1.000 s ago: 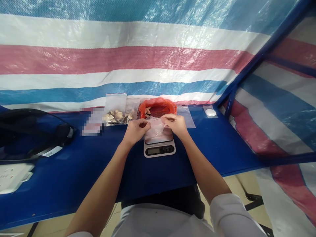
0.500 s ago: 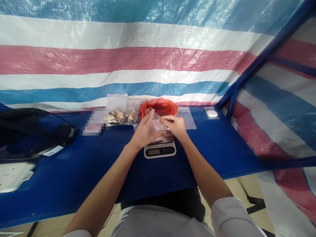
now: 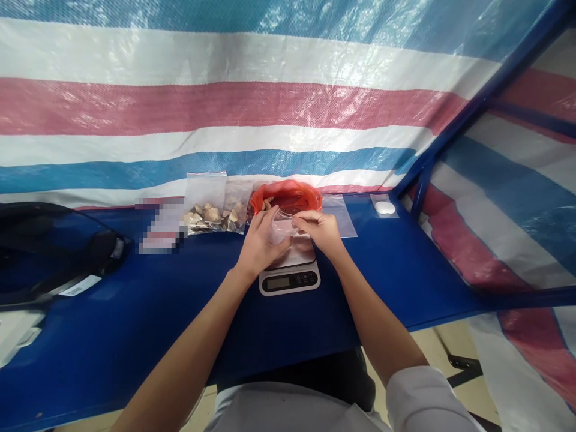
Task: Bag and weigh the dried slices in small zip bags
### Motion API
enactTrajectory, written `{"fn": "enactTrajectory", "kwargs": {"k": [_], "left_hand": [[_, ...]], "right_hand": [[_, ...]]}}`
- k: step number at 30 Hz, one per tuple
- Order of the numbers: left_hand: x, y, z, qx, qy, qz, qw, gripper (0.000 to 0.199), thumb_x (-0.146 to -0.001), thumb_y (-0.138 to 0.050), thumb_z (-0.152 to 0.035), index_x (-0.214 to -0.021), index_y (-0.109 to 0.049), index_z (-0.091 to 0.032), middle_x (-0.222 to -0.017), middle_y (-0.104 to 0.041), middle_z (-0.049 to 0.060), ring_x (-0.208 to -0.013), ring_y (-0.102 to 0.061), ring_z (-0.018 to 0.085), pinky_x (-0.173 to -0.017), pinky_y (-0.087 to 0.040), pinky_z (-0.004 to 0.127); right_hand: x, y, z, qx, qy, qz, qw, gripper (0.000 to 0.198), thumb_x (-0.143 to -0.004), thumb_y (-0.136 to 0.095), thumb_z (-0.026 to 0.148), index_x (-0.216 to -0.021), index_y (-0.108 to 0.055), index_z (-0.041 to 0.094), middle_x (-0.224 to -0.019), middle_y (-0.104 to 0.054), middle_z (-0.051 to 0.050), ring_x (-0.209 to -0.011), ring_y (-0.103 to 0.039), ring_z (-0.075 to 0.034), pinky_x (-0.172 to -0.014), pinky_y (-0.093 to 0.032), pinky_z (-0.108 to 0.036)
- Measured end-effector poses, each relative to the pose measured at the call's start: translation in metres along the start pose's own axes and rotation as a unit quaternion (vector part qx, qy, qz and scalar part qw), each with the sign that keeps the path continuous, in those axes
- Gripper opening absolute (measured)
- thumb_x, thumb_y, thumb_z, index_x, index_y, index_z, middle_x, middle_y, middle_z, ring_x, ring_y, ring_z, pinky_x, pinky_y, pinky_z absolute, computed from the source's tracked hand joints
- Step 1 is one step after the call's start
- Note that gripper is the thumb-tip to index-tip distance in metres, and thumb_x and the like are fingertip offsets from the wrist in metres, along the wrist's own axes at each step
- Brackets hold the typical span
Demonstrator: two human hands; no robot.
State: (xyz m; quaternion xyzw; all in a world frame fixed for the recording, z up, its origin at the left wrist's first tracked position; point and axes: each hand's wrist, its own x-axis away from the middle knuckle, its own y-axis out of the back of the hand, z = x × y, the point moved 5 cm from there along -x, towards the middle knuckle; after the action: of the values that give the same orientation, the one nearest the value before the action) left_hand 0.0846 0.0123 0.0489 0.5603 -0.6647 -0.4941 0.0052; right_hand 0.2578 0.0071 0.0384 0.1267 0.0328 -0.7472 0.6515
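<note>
Above a white kitchen scale point(image 3: 290, 282), my left hand point(image 3: 260, 241) and my right hand point(image 3: 319, 230) hold a clear plastic bag point(image 3: 283, 227) between them. The left hand's fingers and thumb curve round the bag's left side. A pinch of my right thumb and fingers grips its rim on the right. The bag's mouth is spread into a rounded opening. Just behind the hands stands an open red plastic bag point(image 3: 308, 195) with brown dried pieces showing at its left edge. My fingers and the clear bag hide part of the scale's plate.
Filled clear zip bags point(image 3: 204, 216) of pale brown dried pieces stand to the left. A flat clear bag point(image 3: 344, 216) lies right of the red bag. Farther right is a white round object point(image 3: 385, 207). Black straps point(image 3: 99, 252) and a white power strip point(image 3: 18, 333) occupy the left side.
The clear bag's mouth has widened into a rounder opening, and my left hand has shifted slightly left and down. The right hand keeps its pinch. The view has shifted a little.
</note>
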Motion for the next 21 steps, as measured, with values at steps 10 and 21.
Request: {"fn": "enactTrajectory", "kwargs": {"k": [10,21], "left_hand": [[0.003,-0.005,0.0,-0.034,-0.023,-0.003,0.999,0.079,-0.08,-0.073,-0.045,-0.147,-0.044,-0.016,-0.133,-0.06,0.017,-0.126,-0.056,0.034,-0.109,-0.046,0.05],[0.005,-0.009,0.002,-0.03,-0.018,0.002,0.999,0.074,-0.079,-0.071,-0.035,-0.147,-0.046,-0.017,-0.131,-0.061,0.015,-0.122,-0.058,0.033,-0.108,-0.048,0.05]], "right_hand": [[0.01,0.009,0.027,0.084,0.099,-0.068,0.989,0.022,-0.081,-0.073,0.04,-0.095,-0.08,0.025,-0.097,-0.08,-0.002,-0.087,-0.077,-0.023,-0.087,-0.062,-0.035],[0.015,-0.014,0.024,0.202,0.149,0.069,0.965,0.02,-0.088,-0.067,0.041,-0.088,-0.081,0.028,-0.088,-0.08,0.0,-0.078,-0.075,-0.021,-0.077,-0.058,-0.031]]}}
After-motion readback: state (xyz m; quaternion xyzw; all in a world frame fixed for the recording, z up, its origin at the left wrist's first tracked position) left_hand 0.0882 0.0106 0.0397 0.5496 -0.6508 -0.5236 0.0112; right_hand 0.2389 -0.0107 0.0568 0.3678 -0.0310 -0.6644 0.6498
